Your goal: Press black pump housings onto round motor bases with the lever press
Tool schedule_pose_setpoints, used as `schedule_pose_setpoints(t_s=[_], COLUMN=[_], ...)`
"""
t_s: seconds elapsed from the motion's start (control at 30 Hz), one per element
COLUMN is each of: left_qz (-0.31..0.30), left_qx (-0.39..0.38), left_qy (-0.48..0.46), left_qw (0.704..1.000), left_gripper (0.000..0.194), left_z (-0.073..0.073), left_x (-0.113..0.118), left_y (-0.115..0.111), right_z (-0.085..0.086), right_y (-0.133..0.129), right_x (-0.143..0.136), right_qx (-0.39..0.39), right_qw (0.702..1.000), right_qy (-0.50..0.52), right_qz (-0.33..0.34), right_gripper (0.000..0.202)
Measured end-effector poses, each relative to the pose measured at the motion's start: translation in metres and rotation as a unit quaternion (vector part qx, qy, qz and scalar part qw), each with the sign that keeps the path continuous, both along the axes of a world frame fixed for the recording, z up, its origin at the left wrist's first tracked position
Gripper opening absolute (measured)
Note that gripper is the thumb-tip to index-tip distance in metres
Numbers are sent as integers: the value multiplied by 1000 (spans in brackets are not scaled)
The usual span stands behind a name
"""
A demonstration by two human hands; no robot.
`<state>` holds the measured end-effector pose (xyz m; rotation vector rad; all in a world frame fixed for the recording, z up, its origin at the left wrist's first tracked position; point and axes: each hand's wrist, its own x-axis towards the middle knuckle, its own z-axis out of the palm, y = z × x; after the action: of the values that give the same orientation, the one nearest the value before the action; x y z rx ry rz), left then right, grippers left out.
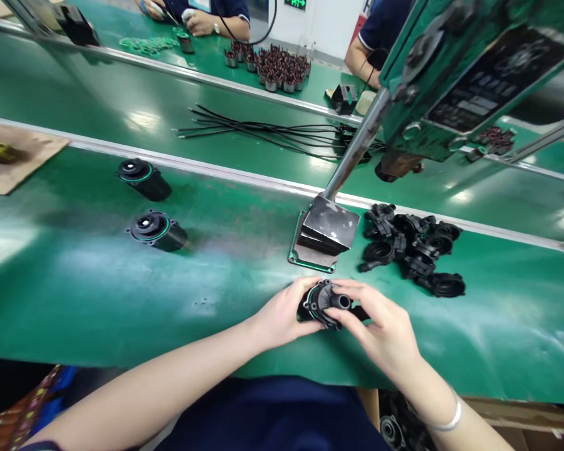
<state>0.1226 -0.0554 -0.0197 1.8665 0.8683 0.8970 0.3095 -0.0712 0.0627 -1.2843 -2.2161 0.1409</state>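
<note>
Gripping a black housing (325, 307), left fingers (305, 284) and right fingers (356, 292) curled round it, machine nameplate (479, 81) illegible

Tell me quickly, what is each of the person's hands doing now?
Left hand: closed, holding a black part by its side.
Right hand: closed on the same part, around its spout.

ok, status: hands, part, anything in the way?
Left hand and right hand both gripping the housing. Housing's spout toward camera. Metal block just beyond; nothing seen between the hands but the housing.
</note>
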Motion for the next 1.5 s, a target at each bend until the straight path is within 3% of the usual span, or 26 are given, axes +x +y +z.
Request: schedule_pose_setpoints(t_s=[0.17,0.7,1.5], left_qz=[2,-18,-30], left_qx=[15,-29,-42], left_qy=[-2,-19,0], left_qw=[1000,999,999], left_gripper=[74,68,74], left_z=[-1,3,4], left_x=[0,-2,-2], left_y=[0,1,1], right_z=[-9,-2,-1], right_y=[-3,-1,0], right_x=[-7,-5,-4], right_qx=[13,-10,-38], right_qw=[999,998,997], right_qy=[-32,-52,-52], right_qz=[-4,35,38], right_gripper=[25,28,30])
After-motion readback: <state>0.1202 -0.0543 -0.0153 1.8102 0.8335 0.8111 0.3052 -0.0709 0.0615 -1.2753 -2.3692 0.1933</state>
